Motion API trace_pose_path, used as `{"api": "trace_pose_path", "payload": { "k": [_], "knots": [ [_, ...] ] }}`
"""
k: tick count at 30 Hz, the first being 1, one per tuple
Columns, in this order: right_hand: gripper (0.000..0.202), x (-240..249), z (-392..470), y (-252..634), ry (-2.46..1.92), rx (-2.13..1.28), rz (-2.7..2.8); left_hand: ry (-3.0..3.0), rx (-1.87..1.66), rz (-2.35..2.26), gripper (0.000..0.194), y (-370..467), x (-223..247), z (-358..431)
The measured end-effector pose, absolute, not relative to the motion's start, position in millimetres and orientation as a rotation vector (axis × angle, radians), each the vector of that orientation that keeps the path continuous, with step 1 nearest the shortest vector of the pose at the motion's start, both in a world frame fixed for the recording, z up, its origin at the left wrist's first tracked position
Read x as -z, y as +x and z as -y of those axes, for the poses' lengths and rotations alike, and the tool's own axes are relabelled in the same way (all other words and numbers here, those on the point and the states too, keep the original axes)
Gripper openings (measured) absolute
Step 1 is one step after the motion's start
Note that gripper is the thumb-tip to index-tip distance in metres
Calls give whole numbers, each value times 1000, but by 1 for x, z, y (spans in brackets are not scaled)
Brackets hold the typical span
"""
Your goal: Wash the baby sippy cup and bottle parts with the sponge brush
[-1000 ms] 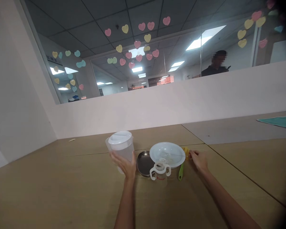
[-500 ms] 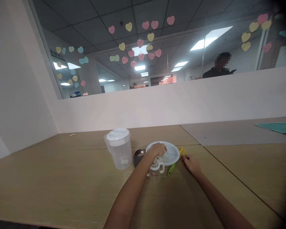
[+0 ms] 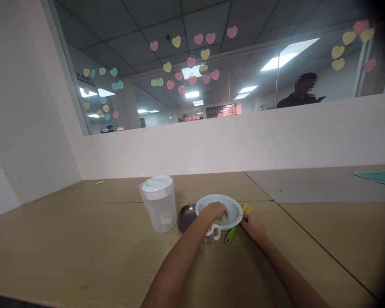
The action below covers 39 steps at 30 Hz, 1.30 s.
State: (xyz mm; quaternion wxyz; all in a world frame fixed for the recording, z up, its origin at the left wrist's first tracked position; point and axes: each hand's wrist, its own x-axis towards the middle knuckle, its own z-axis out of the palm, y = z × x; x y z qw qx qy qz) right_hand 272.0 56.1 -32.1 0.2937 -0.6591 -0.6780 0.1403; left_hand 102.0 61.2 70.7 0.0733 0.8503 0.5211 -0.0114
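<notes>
My left hand (image 3: 215,210) reaches into a white bowl (image 3: 208,199), its fingers bent down and closed beside a translucent piece (image 3: 224,220). What exactly they grip is hidden. At the bowl's right rim, my right hand (image 3: 253,226) pinches the end of a thin dark rod (image 3: 235,213), which runs across the bowl toward my left fingers. A clear cup with white handles (image 3: 216,232) stands in front of the bowl, partly behind my left forearm. Near my right hand lie a green handle (image 3: 231,235) and a yellow spongy piece (image 3: 247,208); whether they join is hidden.
A translucent lidded pitcher (image 3: 162,209) stands left of the bowl. Between them is a metal pan (image 3: 185,217), partly covered by my arm. A teal cloth (image 3: 378,178) lies far right. Behind the low wall (image 3: 192,147), a person (image 3: 300,92) shows through the glass.
The view has shifted slightly. My left hand has dipped a little lower in the bowl, and my right hand has come closer to the rim. The thin rod still spans between them.
</notes>
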Motion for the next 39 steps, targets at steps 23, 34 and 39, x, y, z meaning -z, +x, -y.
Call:
{"api": "trace_pose_path", "payload": {
  "k": [23,34,39],
  "knots": [
    [40,21,-44,270,-1848,-464,1476,2451,76,-1468,38,86,-77,-59],
    [47,27,-49,275,-1702,-542,1348,2227,252,-1598,7,96,-80,-55],
    [50,25,-49,280,-1688,-553,1197,2047,164,-1538,13,92,-90,-59]
  ]
}}
